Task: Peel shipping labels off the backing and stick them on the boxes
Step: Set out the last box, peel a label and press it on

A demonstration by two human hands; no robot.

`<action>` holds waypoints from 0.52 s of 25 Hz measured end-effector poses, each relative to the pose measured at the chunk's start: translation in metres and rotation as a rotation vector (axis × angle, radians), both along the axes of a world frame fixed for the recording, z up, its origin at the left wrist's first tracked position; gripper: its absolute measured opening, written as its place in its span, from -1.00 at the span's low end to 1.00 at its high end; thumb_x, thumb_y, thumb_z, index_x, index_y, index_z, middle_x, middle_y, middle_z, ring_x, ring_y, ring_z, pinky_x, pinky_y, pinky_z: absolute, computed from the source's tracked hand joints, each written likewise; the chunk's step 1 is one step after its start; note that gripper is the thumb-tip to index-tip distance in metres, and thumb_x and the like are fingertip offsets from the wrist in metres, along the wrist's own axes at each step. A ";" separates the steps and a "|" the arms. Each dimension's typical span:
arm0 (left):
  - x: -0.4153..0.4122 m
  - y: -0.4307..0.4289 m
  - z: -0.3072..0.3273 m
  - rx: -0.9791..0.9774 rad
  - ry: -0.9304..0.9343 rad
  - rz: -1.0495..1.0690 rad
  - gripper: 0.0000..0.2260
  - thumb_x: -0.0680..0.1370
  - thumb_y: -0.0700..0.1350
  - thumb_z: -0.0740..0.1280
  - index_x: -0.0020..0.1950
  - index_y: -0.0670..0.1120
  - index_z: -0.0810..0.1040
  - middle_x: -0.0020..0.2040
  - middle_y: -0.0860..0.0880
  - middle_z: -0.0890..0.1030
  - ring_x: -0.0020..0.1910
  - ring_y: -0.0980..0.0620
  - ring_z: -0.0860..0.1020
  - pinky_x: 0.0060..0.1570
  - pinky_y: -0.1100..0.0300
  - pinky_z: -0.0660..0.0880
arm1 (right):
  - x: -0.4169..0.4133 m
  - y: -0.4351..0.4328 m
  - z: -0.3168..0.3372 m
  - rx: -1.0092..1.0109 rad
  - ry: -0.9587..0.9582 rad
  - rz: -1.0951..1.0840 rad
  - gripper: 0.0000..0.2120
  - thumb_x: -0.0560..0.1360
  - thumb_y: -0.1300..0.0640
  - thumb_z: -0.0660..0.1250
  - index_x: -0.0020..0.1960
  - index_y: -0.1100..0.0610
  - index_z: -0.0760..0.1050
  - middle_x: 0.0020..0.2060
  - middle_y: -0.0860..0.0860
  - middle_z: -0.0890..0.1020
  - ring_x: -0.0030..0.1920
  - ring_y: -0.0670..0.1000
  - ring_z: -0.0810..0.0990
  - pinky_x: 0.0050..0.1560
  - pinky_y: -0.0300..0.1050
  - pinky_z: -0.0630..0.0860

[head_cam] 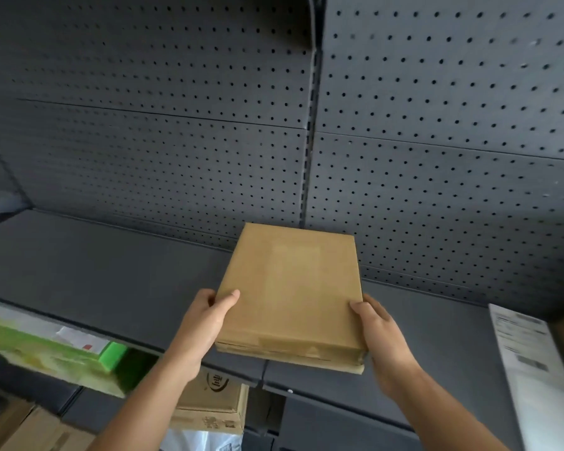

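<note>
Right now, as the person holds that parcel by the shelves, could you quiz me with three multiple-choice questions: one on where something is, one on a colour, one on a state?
1. Where is the brown box?
A. Held over the grey shelf
B. On the floor
C. Hanging on the pegboard

2. What colour is the carton at far left?
A. Red
B. Green
C. Blue

3. How is the brown box held?
A. By the left hand only
B. By nobody
C. By both hands at its near corners

Answers:
1. A, its near edge juts out past the shelf front, between the hands.
2. B, its side and top are bright green.
3. C, the left hand and the right hand each clasp a side.
</note>
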State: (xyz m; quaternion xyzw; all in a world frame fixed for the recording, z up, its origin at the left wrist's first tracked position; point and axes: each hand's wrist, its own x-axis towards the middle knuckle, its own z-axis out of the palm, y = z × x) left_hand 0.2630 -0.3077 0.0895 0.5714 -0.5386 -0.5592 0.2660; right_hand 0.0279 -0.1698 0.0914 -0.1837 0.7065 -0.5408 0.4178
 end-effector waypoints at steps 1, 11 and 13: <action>-0.014 0.012 0.001 -0.007 0.001 -0.034 -0.69 0.58 0.21 0.33 0.12 -0.01 0.48 0.12 -0.03 0.60 0.07 0.00 0.56 0.07 0.04 0.46 | -0.012 0.014 0.001 -0.005 0.008 -0.035 -0.75 0.62 -0.03 0.20 0.25 -0.15 0.53 0.10 -0.11 0.67 0.11 -0.01 0.61 -0.02 -0.03 0.54; -0.133 0.086 -0.005 -0.033 -0.016 -0.245 -0.68 0.63 0.19 0.25 0.12 -0.05 0.43 0.03 0.02 0.53 -0.05 0.16 0.48 -0.21 0.25 0.32 | -0.099 0.118 -0.011 0.005 0.055 -0.321 -0.78 0.60 0.01 0.25 0.21 -0.12 0.56 0.09 -0.05 0.68 0.12 0.04 0.62 0.23 0.13 0.54; -0.143 0.094 -0.012 -0.017 -0.020 -0.247 -0.69 0.63 0.18 0.26 0.13 -0.05 0.43 0.05 0.02 0.54 -0.03 0.16 0.49 -0.19 0.21 0.34 | -0.105 0.126 -0.017 -0.006 0.049 -0.323 -0.76 0.61 0.04 0.25 0.23 -0.10 0.56 0.08 -0.06 0.69 0.12 0.02 0.63 0.23 0.10 0.55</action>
